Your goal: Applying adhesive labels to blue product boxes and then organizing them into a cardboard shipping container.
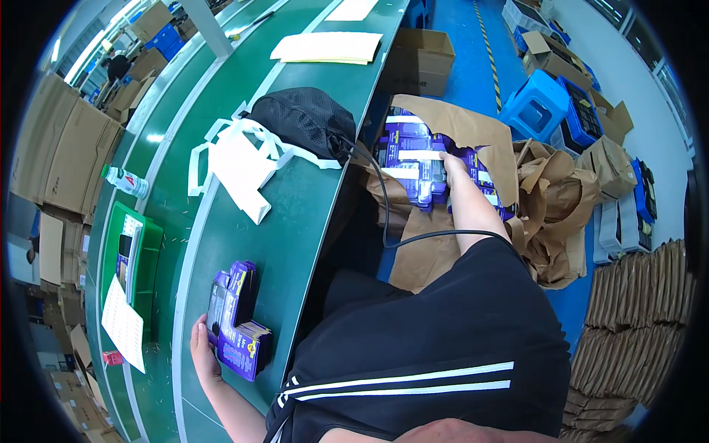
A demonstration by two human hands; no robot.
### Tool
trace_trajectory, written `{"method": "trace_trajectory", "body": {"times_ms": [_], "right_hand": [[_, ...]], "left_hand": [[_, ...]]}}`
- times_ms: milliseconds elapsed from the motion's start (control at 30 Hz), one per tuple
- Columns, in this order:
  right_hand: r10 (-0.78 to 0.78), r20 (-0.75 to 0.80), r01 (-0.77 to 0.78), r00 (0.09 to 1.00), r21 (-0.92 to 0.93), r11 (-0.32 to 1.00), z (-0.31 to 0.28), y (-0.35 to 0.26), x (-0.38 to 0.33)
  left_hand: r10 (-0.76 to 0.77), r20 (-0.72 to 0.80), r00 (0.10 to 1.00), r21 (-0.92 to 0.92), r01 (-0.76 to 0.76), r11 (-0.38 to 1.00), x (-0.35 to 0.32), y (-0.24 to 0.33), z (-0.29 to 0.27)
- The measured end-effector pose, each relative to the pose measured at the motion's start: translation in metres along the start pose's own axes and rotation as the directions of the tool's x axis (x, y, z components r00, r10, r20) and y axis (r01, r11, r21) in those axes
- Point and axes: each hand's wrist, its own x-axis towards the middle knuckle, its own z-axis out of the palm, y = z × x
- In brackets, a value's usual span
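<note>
On the green worktable, a stack of purple printed carton blanks [240,347] stands beside my left hand [204,351]. The fingers of that hand are stretched out along the stack's left edge. My right arm reaches to the right and down, off the table, into a torn brown paper wrapper [487,136]. Inside lie several bundles of the same purple blanks, held by white paper bands. There my right hand [456,168] grips the edge of one bundle [421,166], thumb on top near the band; its other fingers are mostly hidden.
A black mesh bag [306,122] and white strips [240,162] lie farther up the table. A green bin [151,247] and a bottle [125,181] stand on the left. A black cable [428,235] crosses by my right arm. Crumpled brown paper [557,199] and a blue stool [535,107] are right.
</note>
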Motion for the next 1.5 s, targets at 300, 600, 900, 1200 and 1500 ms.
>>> {"method": "trace_trajectory", "body": {"times_ms": [300, 600, 900, 1200, 1500], "right_hand": [[0.070, 0.246, -0.103, 0.967, 0.123, 0.987, -0.004, 0.007, 0.038], [0.162, 0.302, -0.100, 0.939, -0.209, 0.973, -0.009, -0.020, 0.001], [0.145, 0.379, -0.120, 0.914, -0.088, 0.989, -0.014, -0.027, 0.021], [0.126, 0.416, -0.158, 0.900, 0.042, 0.987, -0.039, -0.028, 0.047], [0.075, 0.467, -0.099, 0.881, 0.027, 0.995, -0.084, -0.034, 0.045]], "left_hand": [[0.012, 0.046, 0.999, 0.007, -0.012, 1.000, 0.005, -0.002, -0.002], [0.002, 0.007, 1.000, -0.004, -0.002, 1.000, 0.002, -0.001, 0.001], [0.005, -0.005, 1.000, 0.001, -0.005, 1.000, -0.002, 0.004, 0.005], [0.003, -0.013, 1.000, 0.031, -0.003, 1.000, -0.006, 0.003, 0.004], [0.063, 0.011, 0.998, 0.033, -0.063, 0.997, -0.011, 0.010, 0.008]]}}
